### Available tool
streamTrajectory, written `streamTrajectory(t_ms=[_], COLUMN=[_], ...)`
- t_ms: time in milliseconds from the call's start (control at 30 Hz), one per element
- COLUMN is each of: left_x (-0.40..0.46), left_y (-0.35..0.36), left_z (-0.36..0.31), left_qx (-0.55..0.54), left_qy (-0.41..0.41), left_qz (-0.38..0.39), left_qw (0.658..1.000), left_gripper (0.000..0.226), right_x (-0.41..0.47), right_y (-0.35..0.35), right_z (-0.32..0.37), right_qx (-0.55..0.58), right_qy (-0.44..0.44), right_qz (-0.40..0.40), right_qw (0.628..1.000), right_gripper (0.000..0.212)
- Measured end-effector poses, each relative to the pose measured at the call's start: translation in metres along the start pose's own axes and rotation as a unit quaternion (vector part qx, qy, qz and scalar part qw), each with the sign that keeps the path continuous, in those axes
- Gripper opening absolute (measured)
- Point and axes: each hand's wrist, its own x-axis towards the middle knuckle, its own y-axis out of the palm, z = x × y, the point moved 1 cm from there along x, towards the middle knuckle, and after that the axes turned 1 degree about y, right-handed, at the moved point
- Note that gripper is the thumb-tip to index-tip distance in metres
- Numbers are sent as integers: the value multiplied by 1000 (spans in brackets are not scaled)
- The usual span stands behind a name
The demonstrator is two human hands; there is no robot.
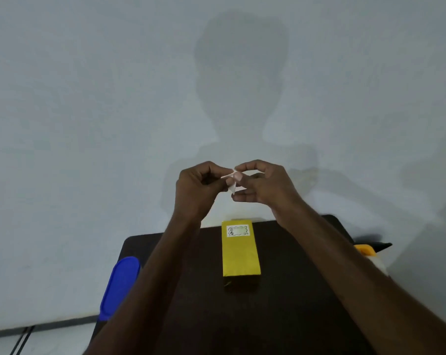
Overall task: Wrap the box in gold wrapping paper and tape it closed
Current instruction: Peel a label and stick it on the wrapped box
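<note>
A box wrapped in gold paper [240, 253] lies lengthwise on the dark table [293, 303], with a small white label [238, 230] at its far end. Both my hands are raised well above and beyond the box, in front of the wall. My left hand [197, 187] and my right hand [264, 184] each pinch a small pale folded piece [233, 181], paper or tape, held between them. What the piece is exactly I cannot make out.
A blue oval lid [119, 286] stands at the table's left edge. At the right edge sit an orange and black object [367, 248] and something white [378, 263]. A pale wall rises right behind the table; cables [22, 339] run on the floor at lower left.
</note>
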Motion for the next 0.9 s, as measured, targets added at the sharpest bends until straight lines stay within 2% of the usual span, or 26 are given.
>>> streamTrajectory(t_ms=[167, 367, 433, 500, 633, 767, 900], left_x=[7, 2, -4, -4, -13, -23, -34], left_y=[40, 96, 134, 145, 220, 295, 355], left_z=[-44, -88, -105, -111, -139, -175, -210], left_qx=[-34, -73, -69, -46, 15, 35, 52], left_qy=[-9, -4, 6, 20, 56, 88, 86], left_qz=[41, 104, 107, 83, 5, -65, -117], left_qw=[999, 992, 992, 995, 998, 993, 988], left_gripper=[24, 25, 25, 19, 9, 6, 5], right_x=[-16, -28, -34, -36, -53, -67, -85], right_y=[-39, -107, -148, -157, -225, -304, -370], right_z=[25, 54, 61, 63, 72, 90, 109], right_qx=[-52, -22, -1, 1, 12, 29, -12], right_qy=[-105, -96, -83, -70, -86, -138, -185], right_qz=[-84, -129, -121, -102, -63, -20, 37], right_qw=[990, 987, 989, 992, 994, 990, 982], right_gripper=[9, 5, 5, 5, 9, 10, 14])
